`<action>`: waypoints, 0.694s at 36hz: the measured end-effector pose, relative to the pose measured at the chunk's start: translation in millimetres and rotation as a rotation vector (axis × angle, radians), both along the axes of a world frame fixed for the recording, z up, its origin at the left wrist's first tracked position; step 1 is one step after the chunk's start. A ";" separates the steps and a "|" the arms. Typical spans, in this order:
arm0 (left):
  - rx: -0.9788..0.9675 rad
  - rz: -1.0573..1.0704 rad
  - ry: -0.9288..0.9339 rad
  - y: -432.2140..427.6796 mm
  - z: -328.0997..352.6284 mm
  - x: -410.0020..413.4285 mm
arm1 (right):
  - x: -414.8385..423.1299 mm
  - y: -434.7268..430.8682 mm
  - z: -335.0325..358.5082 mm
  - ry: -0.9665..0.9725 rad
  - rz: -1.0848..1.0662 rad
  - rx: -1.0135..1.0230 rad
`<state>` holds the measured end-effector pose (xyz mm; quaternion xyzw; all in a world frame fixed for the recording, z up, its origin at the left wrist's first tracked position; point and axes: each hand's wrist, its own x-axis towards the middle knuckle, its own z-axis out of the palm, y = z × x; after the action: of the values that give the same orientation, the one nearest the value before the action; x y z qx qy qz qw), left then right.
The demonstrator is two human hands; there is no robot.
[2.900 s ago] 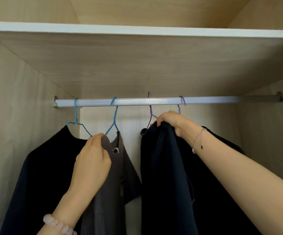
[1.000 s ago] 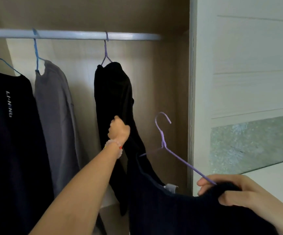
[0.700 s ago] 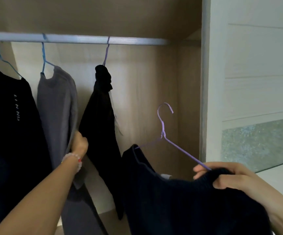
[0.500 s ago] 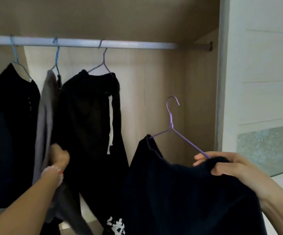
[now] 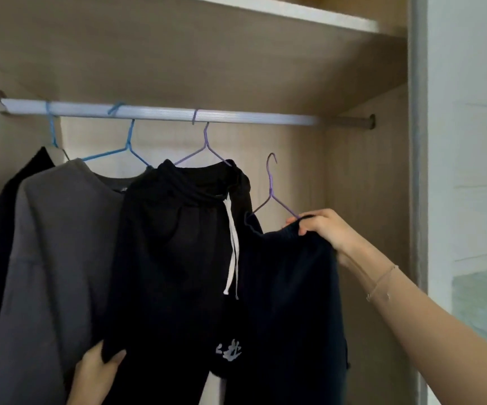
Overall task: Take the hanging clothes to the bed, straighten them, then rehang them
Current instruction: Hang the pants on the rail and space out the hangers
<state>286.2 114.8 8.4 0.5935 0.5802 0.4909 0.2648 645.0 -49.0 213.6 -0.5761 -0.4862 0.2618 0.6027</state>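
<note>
In the wooden wardrobe [image 5: 362,176], below the rail [image 5: 160,114], my right fingers [image 5: 314,216] pinch the navy garment [image 5: 289,287] on its purple hanger [image 5: 271,188] at centre right, my left fingers [image 5: 116,356] gripping the hanging black trousers [image 5: 172,258] at lower left.

The left hand [image 5: 97,372] and right hand [image 5: 322,229] are bare, and a thin chain bracelet [image 5: 382,283] circles the right wrist.

Grey top [image 5: 61,244], black trousers [image 5: 172,244] on rail [image 5: 163,114]; navy garment [image 5: 289,287] on loose purple hanger [image 5: 271,194]
</note>
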 end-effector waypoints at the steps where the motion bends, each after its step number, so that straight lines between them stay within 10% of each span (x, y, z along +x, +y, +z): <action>1: 0.023 -0.028 -0.041 -0.9 6.9 2.4 | 0.7 8.9 7.9 -0.008 -0.016 0.000; 9: 0.283 -0.242 -0.378 -10.8 117.6 48.3 | 16.9 64.3 63.5 -0.021 -0.095 0.008; 25: 0.565 -0.221 -0.078 6.3 225.9 87.8 | 37.5 113.1 137.4 -0.107 -0.176 0.071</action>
<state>374.1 121.1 234.3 0.6838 0.3420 0.6236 0.1633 682.5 64.0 351.0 -0.6080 -0.4741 0.1594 0.6166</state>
